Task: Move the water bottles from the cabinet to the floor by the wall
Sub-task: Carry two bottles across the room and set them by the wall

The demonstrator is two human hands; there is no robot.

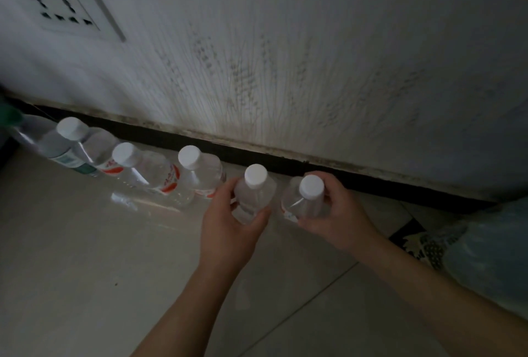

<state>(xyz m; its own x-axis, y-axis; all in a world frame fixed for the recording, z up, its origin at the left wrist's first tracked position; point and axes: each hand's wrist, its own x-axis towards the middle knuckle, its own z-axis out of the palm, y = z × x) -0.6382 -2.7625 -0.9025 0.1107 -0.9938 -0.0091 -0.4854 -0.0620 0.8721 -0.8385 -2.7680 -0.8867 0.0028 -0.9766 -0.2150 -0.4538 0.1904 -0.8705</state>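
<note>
Your left hand (228, 228) curls fingers and thumb around a clear, white-capped water bottle (253, 194). Your right hand (337, 214) grips a second bottle (303, 199) just beside it, both upright, low at the glossy tile floor (85, 256) near the black baseboard (371, 182). A row of further bottles (160, 171) lines the scuffed white wall (285, 71) leftward, a crinkled plastic bag (491, 248) crowds the right, and smooth tile lies open toward you.

No text here can be read. The water bottles (154, 169) standing in front of the black skirting board (371, 182) wear red-and-white labels (170, 182) whose white marks are too blurred to make out. Towards the skirting board's left end, one bottle bears a teal-and-white label (70, 161), and its print is just as unreadable. A sliver of red label (286, 214) on the rightmost bottle is also illegible.
</note>
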